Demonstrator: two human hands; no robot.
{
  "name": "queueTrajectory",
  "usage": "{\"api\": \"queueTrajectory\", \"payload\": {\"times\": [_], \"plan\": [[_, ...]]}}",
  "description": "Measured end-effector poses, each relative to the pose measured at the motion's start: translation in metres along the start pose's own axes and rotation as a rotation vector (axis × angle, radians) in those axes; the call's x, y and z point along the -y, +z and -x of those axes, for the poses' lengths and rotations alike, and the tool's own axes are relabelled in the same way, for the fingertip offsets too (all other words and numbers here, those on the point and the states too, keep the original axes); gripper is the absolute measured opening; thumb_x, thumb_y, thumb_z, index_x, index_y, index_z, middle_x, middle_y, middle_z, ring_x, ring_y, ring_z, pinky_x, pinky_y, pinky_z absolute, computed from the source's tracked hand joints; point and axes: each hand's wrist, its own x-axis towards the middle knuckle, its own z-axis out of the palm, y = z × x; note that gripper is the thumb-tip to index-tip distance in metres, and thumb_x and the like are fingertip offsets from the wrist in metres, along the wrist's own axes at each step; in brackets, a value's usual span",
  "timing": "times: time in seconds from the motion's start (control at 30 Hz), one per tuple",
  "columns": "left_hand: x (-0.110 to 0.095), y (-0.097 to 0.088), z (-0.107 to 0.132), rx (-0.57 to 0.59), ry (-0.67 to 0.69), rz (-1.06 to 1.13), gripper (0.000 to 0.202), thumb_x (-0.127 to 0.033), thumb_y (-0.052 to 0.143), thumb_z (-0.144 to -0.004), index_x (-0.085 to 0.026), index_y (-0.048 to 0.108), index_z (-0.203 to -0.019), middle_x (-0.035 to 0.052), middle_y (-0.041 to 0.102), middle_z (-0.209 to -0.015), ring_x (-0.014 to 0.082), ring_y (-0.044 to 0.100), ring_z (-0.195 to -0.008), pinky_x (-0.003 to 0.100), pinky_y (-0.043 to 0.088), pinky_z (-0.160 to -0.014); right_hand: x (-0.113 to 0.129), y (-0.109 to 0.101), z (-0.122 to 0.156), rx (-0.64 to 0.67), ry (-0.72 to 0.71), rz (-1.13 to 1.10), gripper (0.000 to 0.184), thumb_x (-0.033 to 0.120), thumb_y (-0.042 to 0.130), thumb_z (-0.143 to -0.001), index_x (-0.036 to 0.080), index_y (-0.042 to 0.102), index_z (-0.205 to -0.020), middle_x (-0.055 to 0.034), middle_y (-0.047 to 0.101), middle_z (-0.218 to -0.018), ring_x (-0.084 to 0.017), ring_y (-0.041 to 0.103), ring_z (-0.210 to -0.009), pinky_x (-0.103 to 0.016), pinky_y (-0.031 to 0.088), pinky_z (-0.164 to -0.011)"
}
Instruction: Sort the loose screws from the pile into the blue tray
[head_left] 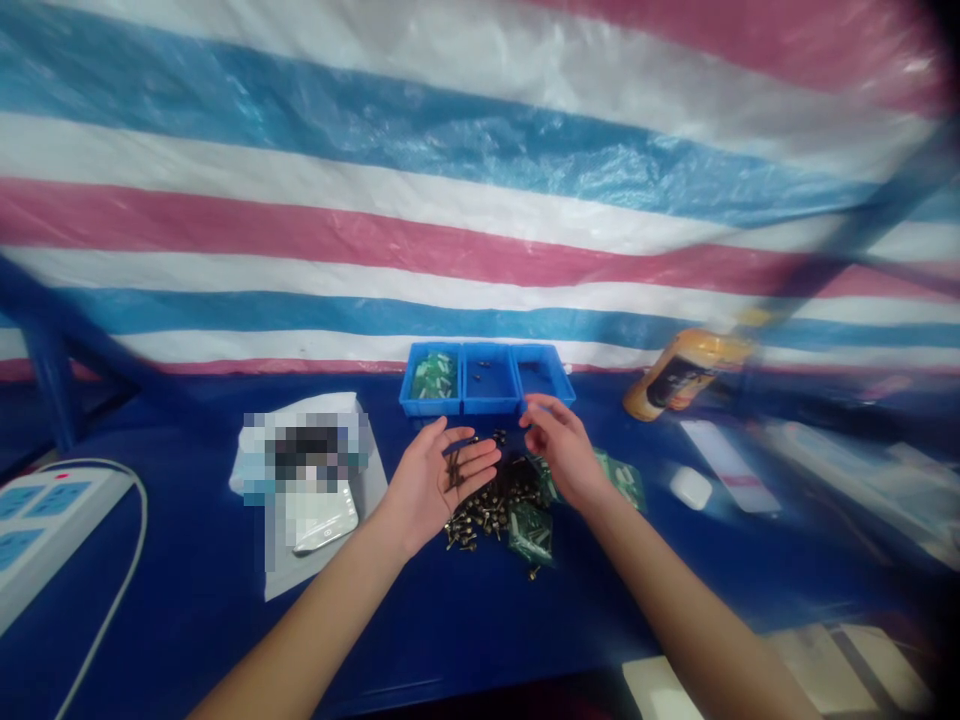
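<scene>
Two hands on my feed: left hand (435,488) and right hand (564,452), both bare, over a blue tabletop (187,620).

Left hand was palm up and open, fingers slightly curved, with a few small dark pins (454,468) lying across the palm. Not clenched. Right hand was open and loosely curled, palm down, just right of the left hand and near the tray. I saw nothing in it, though its fingers partly hid the view.

Main heap of small screw-like metal parts (487,515) sat on the tabletop directly below and between the hands, with a few strays around it. Its exact part type was too small for me to tell. Green circuit boards in clear bags (531,532) lay against the heap's near right side, with another bagged board (622,482) farther right under the right wrist.

Far side: blue three-compartment parts tray (487,398). Left compartment held bagged green boards (433,376), middle had a few small dark parts (481,364), and right had dark bits I could not make out.

Left of the hands: a pixelated white bundle (300,432) and a flat white device (322,518) on a grey sheet (300,570). Near left: power strip (52,520) with white cable (141,510). Far right: yellow jar (682,375) on its side.
</scene>
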Motion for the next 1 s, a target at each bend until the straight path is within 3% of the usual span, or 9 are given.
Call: {"api": "queueTrajectory", "payload": {"times": [0.13, 0.23, 0.33, 0.47, 0.67, 0.87, 1.0], "plan": [[0.002, -0.003, -0.002, -0.001, 0.004, 0.021, 0.038, -0.046, 0.054, -0.092, -0.013, 0.057, -0.11, 0.0205, 0.069, -0.109, 0.0272, 0.071, -0.098, 0.039, 0.058, -0.088, -0.001, 0.01, 0.012, 0.182, -0.367, 0.518, 0.016, 0.035, 0.063, -0.088, 0.023, 0.068, -0.097, -0.003, 0.064, -0.085, -0.017, 0.056, -0.074, -0.032, 0.044, -0.072], [0.003, -0.005, -0.004, 0.0, 0.007, 0.038, 0.034, -0.044, 0.055, -0.091, -0.014, 0.058, -0.107, 0.0137, 0.069, -0.094, 0.0197, 0.07, -0.078, 0.032, 0.06, -0.075, 0.001, 0.016, 0.023, 0.316, -0.66, 0.848, 0.013, 0.027, 0.063, -0.088, 0.024, 0.071, -0.098, -0.0063, 0.063, -0.101, -0.022, 0.055, -0.1, -0.04, 0.041, -0.093], [0.003, -0.005, -0.005, 0.011, -0.004, 0.038, 0.031, -0.043, 0.054, -0.092, -0.015, 0.06, -0.103, 0.0076, 0.065, -0.081, 0.0158, 0.066, -0.067, 0.025, 0.058, -0.061, 0.0, 0.018, 0.03, 0.351, -0.776, 1.019, 0.018, 0.028, 0.063, -0.088, 0.026, 0.071, -0.104, -0.0082, 0.056, -0.117, -0.026, 0.048, -0.116, -0.044, 0.035, -0.102], [0.004, -0.004, -0.005, 0.027, -0.01, 0.019, 0.03, -0.043, 0.053, -0.092, -0.016, 0.062, -0.101, 0.0046, 0.062, -0.076, 0.0134, 0.062, -0.061, 0.023, 0.055, -0.057, -0.006, 0.019, 0.031, 0.378, -0.78, 1.123, 0.021, 0.027, 0.059, -0.091, 0.029, 0.071, -0.109, -0.0072, 0.053, -0.125, -0.028, 0.043, -0.119, -0.047, 0.033, -0.103], [0.008, -0.001, -0.003, 0.016, -0.019, -0.007, 0.029, -0.044, 0.052, -0.093, -0.018, 0.061, -0.102, 0.0032, 0.061, -0.076, 0.013, 0.063, -0.066, 0.026, 0.057, -0.065, -0.009, 0.02, 0.03, 0.325, -0.721, 1.107, 0.028, 0.026, 0.056, -0.093, 0.027, 0.067, -0.118, -0.0087, 0.053, -0.123, -0.028, 0.042, -0.118, -0.047, 0.036, -0.101], [0.009, 0.002, -0.001, 0.03, -0.038, -0.031, 0.029, -0.043, 0.05, -0.094, -0.017, 0.06, -0.103, 0.0039, 0.061, -0.078, 0.0126, 0.063, -0.067, 0.025, 0.058, -0.066, -0.006, 0.021, 0.029, 0.372, -0.621, 1.019, 0.014, 0.021, 0.059, -0.091, 0.025, 0.07, -0.1, -0.0069, 0.056, -0.114, -0.025, 0.043, -0.118, -0.045, 0.035, -0.103], [0.008, 0.002, 0.0, 0.051, -0.059, -0.046, 0.031, -0.044, 0.049, -0.095, -0.017, 0.06, -0.104, 0.0059, 0.064, -0.08, 0.0148, 0.065, -0.071, 0.031, 0.06, -0.073, -0.006, 0.019, 0.025, 0.395, -0.55, 0.916, 0.012, 0.018, 0.06, -0.091, 0.025, 0.069, -0.094, -0.0055, 0.058, -0.11, -0.023, 0.046, -0.116, -0.043, 0.035, -0.103]]}}
